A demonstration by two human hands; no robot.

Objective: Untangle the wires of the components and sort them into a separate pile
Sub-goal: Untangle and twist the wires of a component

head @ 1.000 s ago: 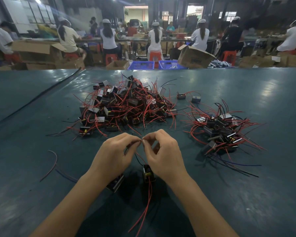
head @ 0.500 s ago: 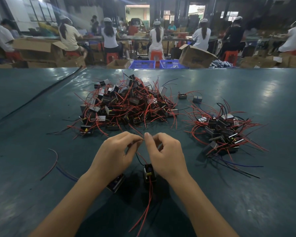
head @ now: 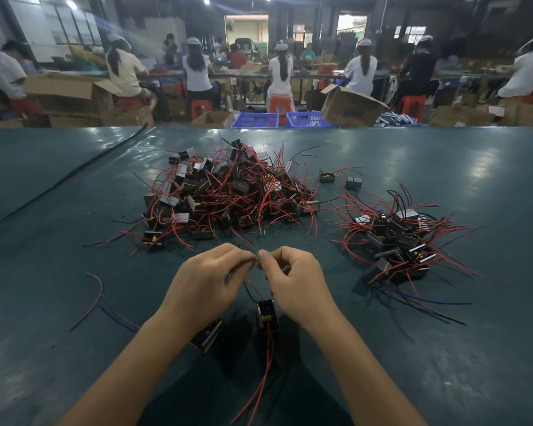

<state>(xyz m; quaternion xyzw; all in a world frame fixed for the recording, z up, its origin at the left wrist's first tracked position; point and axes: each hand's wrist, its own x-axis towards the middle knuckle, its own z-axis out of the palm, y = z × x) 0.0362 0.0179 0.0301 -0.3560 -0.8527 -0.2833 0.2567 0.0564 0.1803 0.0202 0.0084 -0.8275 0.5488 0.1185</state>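
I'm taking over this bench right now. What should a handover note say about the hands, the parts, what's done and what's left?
Left hand and right hand: each pinches the wires of one component below them.
A second component lies under the left wrist.
Done: the smaller sorted pile on the right.
Left: free this one, then work through the large tangled pile ahead.

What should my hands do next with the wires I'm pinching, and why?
Probably ease the hands apart to separate the strands: the left hand and right hand pinch thin wires almost fingertip to fingertip above a black component, and a second component lies under the left wrist, possibly tangled with it.
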